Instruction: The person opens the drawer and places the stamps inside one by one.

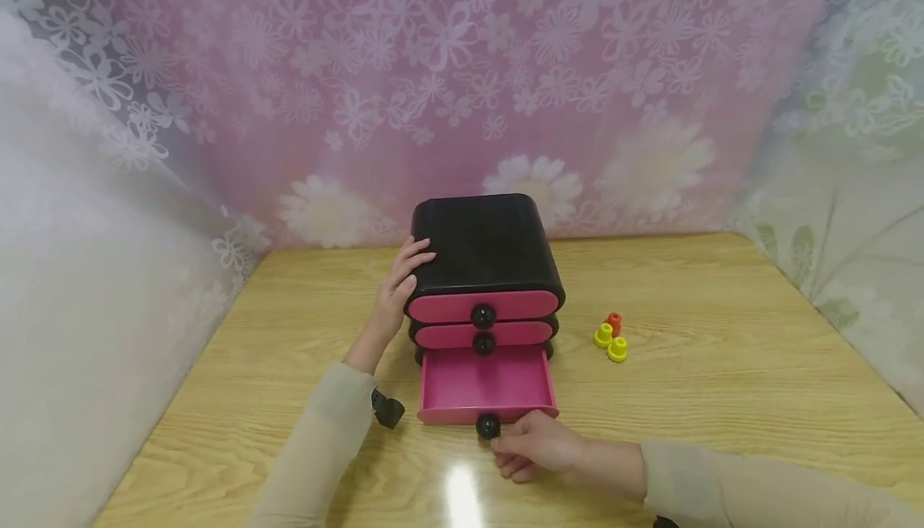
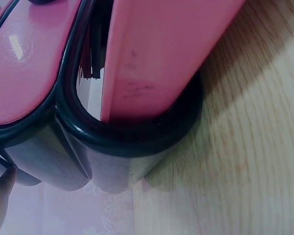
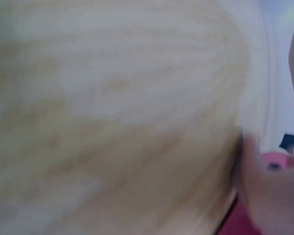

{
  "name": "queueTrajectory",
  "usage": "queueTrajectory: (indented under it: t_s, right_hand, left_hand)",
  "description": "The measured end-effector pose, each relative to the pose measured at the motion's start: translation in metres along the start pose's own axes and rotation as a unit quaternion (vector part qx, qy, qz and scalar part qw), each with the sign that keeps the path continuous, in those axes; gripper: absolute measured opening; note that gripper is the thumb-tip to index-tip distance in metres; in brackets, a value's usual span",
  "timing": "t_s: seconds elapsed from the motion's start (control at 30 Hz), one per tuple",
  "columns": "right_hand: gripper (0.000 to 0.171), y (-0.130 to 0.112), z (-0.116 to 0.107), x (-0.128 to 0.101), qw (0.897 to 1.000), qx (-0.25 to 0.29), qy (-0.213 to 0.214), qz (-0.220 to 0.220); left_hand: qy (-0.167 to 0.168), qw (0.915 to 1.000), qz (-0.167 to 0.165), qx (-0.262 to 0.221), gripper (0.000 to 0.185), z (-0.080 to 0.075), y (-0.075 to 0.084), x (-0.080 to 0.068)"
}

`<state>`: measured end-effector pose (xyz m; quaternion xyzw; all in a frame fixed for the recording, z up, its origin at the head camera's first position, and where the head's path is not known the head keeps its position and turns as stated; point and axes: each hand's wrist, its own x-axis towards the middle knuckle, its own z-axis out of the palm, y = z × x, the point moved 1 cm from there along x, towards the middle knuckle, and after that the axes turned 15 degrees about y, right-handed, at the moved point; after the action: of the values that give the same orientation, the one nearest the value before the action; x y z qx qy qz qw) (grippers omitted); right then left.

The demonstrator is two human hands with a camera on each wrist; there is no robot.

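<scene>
A small black chest (image 1: 484,239) with pink drawers stands on the table. Its bottom drawer (image 1: 487,383) is pulled out, and the bare pink inside shows; the upper two drawers are closed. My left hand (image 1: 400,287) rests against the chest's left side, fingers extended over the top edge. In the left wrist view, a fingertip (image 2: 7,178) touches the dark side wall. My right hand (image 1: 537,444) is at the front of the bottom drawer, thumb and curled fingers pinching the round black knob (image 1: 488,426) from the right. The right wrist view is blurred.
Two yellow pegs (image 1: 603,336) and a red one (image 1: 613,322) stand on the wooden table (image 1: 693,400) to the right of the chest. Behind the table hangs a pink flowered cloth (image 1: 462,95), with pale cloth on both sides.
</scene>
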<state>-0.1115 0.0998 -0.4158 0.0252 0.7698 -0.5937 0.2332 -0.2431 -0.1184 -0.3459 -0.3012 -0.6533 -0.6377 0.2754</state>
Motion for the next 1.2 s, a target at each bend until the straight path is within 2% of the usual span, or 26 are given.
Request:
queueTrajectory:
  t_s: [0.1, 0.17, 0.27, 0.4, 0.5, 0.57, 0.63, 0.8, 0.9, 1.03, 1.2]
  right_hand:
    - [0.025, -0.002, -0.006, -0.002, 0.998, -0.016, -0.060, -0.012]
    - [0.026, -0.007, -0.014, -0.004, 0.995, -0.023, -0.089, -0.048]
    - [0.030, -0.019, -0.030, -0.004, 0.988, -0.018, -0.098, -0.119]
    - [0.029, -0.033, -0.056, -0.005, 0.975, -0.055, -0.054, -0.206]
    - [0.025, -0.040, -0.073, -0.004, 0.954, -0.121, 0.010, -0.272]
    - [0.024, -0.044, -0.082, -0.003, 0.940, -0.164, 0.056, -0.295]
    - [0.024, -0.045, -0.091, -0.003, 0.930, -0.185, 0.089, -0.306]
    - [0.028, -0.048, -0.118, 0.004, 0.946, -0.137, 0.126, -0.264]
    - [0.032, -0.048, -0.136, 0.010, 0.952, -0.116, 0.153, -0.238]
    - [0.036, -0.048, -0.158, 0.017, 0.943, -0.138, 0.197, -0.230]
    - [0.042, -0.045, -0.178, 0.025, 0.935, -0.166, 0.229, -0.215]
  left_hand:
    - [-0.002, 1.0000, 0.003, -0.001, 0.037, 0.001, 0.006, 0.001]
    - [-0.004, 1.0000, 0.005, -0.002, 0.037, 0.002, 0.008, 0.002]
    - [-0.005, 1.0000, 0.007, -0.003, 0.038, 0.001, 0.010, 0.003]
    - [-0.008, 0.9999, 0.008, -0.002, 0.037, 0.001, 0.009, 0.002]
    - [-0.004, 1.0000, 0.006, -0.001, 0.037, 0.002, 0.008, 0.002]
    - [0.000, 1.0000, 0.002, 0.000, 0.037, 0.002, 0.008, 0.002]
    - [0.001, 1.0000, 0.000, 0.003, 0.038, 0.002, 0.008, 0.002]
    - [0.000, 1.0000, 0.000, 0.001, 0.037, 0.003, 0.007, 0.003]
    - [0.001, 1.0000, 0.002, -0.002, 0.037, 0.003, 0.007, 0.004]
    - [0.000, 1.0000, 0.005, 0.000, 0.037, 0.002, 0.007, 0.003]
    - [-0.002, 1.0000, -0.001, 0.002, 0.039, 0.002, 0.007, 0.002]
